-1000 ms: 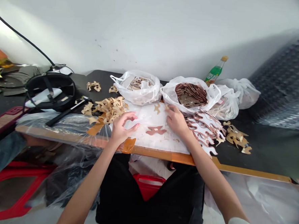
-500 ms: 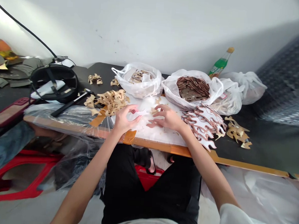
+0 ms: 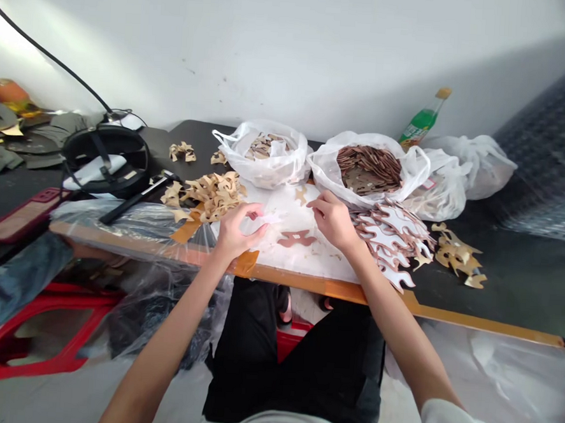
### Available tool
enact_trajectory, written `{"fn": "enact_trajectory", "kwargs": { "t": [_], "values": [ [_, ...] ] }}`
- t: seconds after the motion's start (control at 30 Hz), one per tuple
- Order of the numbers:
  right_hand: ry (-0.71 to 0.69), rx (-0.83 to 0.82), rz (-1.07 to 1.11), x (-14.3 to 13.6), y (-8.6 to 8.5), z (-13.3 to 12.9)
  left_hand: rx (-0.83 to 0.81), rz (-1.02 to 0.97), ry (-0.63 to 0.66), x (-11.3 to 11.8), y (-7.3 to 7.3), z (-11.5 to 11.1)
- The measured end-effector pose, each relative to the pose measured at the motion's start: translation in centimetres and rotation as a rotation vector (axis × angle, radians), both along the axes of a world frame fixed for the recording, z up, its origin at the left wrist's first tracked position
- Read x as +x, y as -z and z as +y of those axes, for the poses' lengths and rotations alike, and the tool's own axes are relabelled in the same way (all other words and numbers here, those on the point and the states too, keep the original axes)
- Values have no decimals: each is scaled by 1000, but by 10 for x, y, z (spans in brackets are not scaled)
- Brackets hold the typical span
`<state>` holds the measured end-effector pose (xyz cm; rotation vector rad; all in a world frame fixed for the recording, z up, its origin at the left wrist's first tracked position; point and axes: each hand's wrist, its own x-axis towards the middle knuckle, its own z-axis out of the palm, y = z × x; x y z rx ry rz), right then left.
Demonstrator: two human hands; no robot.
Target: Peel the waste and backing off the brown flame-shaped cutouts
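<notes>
My left hand [image 3: 241, 229] is curled above a sheet of white paper [image 3: 280, 256], a thin white cut-out piece [image 3: 271, 218] held at its thumb and fingertips. My right hand [image 3: 332, 221] is closed, its fingertips drawn together over the paper's right part; whatever they may pinch is hidden. Between the hands, a brown wavy-edged cut-out [image 3: 297, 238] lies flat. Beyond it is a small tan cut-out [image 3: 301, 195]. Tan pieces [image 3: 216, 195] lie heaped just past my left hand. White-faced wavy pieces [image 3: 390, 237] with brown edges are piled right of my right hand.
Behind the paper stand a white plastic bag [image 3: 261, 162] of tan scraps and another bag [image 3: 328, 166] of brown pieces. A green bottle [image 3: 420, 125] is at the wall. Left are a hammer-like tool [image 3: 137, 199], a black headgear [image 3: 106, 159] and a red-cased phone [image 3: 26, 215].
My right hand has moved up and right off the brown cut-out, its fingers going from spread to drawn together. The brown and tan cut-outs now show fully. My left hand stays nearly in place.
</notes>
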<state>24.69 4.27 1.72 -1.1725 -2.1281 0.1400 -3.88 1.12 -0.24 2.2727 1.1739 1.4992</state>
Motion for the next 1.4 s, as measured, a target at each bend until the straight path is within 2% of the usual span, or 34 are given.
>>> {"fn": "enact_trajectory", "kwargs": {
  "t": [0.2, 0.27, 0.33, 0.4, 0.47, 0.53, 0.57, 0.63, 0.77, 0.83, 0.9, 1.03, 1.1, 1.4],
  "values": [
    [105, -30, -31, 11, 2, 4, 5, -2, 14, 1, 3, 0],
    [100, -29, 9, 13, 1, 5, 4, 10, 20, 1, 3, 1],
    [-5, -6, 71, 14, -3, 3, 3, 23, 20, 2, 3, 0],
    [-206, -35, 107, 13, -9, -1, 11, 32, 19, 3, 2, -1],
    [-429, -156, 57, 9, -14, -9, 27, 38, 19, 4, 1, -2],
    [-541, -264, -67, 2, -16, -19, 35, 43, 17, 4, -1, -3],
    [-534, -282, -128, -3, -16, -24, 38, 45, 16, 4, -1, -4],
    [-430, -272, -209, -13, -15, -33, 44, 49, 14, 4, -2, -5],
    [-184, -372, -241, -24, -9, -37, 66, 46, -18, 4, -2, -5],
    [-135, -415, -241, -22, -9, -34, 78, 39, -25, 4, -2, -5],
    [-165, -403, -244, -17, -11, -30, 92, 26, -23, 5, -3, -4],
    [-465, -306, -284, -3, -18, -24, 95, 27, -26, 5, -3, -4],
    [-545, -303, -305, 2, -19, -22, 86, 40, -30, 5, -4, -4],
    [-203, -304, -274, 6, -8, -16, 84, 58, -48, 6, -5, -7]
  ]
}}
